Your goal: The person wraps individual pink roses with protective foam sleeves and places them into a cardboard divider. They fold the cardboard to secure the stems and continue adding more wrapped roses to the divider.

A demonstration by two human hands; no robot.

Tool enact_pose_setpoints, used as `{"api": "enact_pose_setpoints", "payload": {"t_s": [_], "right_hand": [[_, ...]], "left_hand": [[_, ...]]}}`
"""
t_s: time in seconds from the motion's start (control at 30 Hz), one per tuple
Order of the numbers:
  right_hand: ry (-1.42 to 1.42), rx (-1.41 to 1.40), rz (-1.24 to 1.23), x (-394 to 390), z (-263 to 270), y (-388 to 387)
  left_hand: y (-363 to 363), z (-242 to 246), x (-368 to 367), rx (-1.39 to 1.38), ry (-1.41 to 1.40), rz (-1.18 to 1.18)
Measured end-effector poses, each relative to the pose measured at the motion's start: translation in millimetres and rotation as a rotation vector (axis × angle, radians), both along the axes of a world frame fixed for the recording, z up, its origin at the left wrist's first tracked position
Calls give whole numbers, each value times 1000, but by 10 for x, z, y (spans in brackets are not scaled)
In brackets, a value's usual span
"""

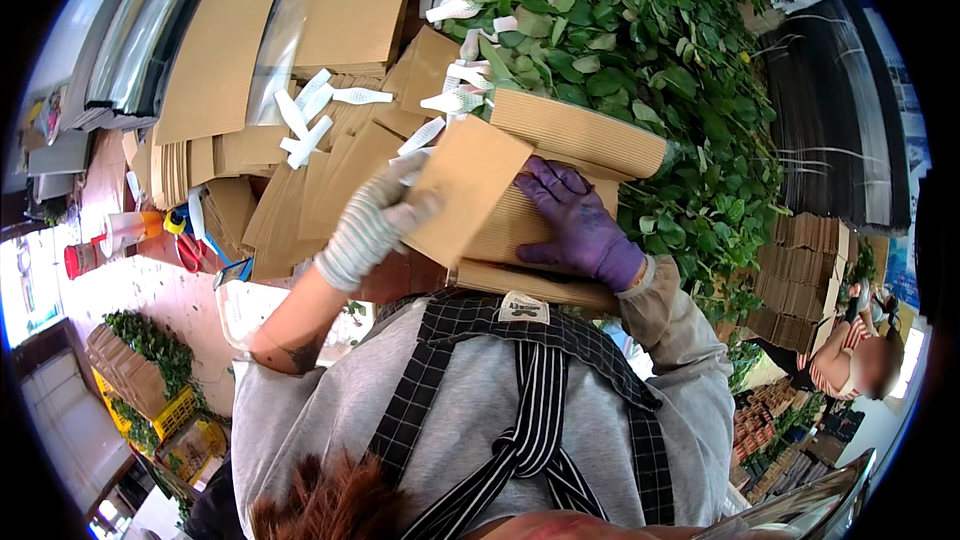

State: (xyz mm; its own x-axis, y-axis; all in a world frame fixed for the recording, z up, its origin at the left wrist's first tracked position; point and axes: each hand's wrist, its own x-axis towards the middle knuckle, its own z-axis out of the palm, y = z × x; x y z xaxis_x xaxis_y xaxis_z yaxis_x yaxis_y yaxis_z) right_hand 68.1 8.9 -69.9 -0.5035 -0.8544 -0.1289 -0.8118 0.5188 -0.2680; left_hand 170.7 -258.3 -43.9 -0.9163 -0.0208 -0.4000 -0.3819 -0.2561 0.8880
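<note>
My left hand (375, 217), in a pale striped knit glove, grips the left side of a small flat cardboard piece (469, 184). It is slightly blurred. The piece is tilted over a larger corrugated cardboard sheet (504, 229). My right hand (574, 229), in a purple glove, lies palm down on that larger sheet with the thumb spread from the fingers. The far part of the corrugated cardboard (577, 131) curls up beyond my right fingers. A folded near edge (536, 285) lies close to my apron. What lies inside the fold is hidden.
Leafy rose stems (630, 52) are heaped ahead and right, several blooms in white foam net sleeves (457, 100). Loose sleeves (307, 139) rest on stacked cardboard (330, 195) at left. Red-handled scissors (190, 251) lie farther left. Another person (847, 367) is at far right.
</note>
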Motion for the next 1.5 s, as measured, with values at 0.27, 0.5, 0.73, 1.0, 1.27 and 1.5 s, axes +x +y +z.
{"api": "enact_pose_setpoints", "payload": {"t_s": [0.27,0.5,0.73,1.0,1.27,1.5], "right_hand": [[-85,7,11,-8,112,-33],[-115,-5,11,-25,165,-38],[-100,0,30,-49,95,3],[-17,-48,-70,142,120,12],[-100,20,-66,43,155,-34],[-83,82,-25,-3,115,-22]], "left_hand": [[-259,-871,-69,-1442,301,-112],[-197,-700,-269,-1635,228,-653],[-287,-978,-359,-1579,321,-838],[-542,-487,-404,-1557,260,-563],[-654,-652,-179,-1022,52,-166],[-566,-330,-374,-766,-239,-488]]}}
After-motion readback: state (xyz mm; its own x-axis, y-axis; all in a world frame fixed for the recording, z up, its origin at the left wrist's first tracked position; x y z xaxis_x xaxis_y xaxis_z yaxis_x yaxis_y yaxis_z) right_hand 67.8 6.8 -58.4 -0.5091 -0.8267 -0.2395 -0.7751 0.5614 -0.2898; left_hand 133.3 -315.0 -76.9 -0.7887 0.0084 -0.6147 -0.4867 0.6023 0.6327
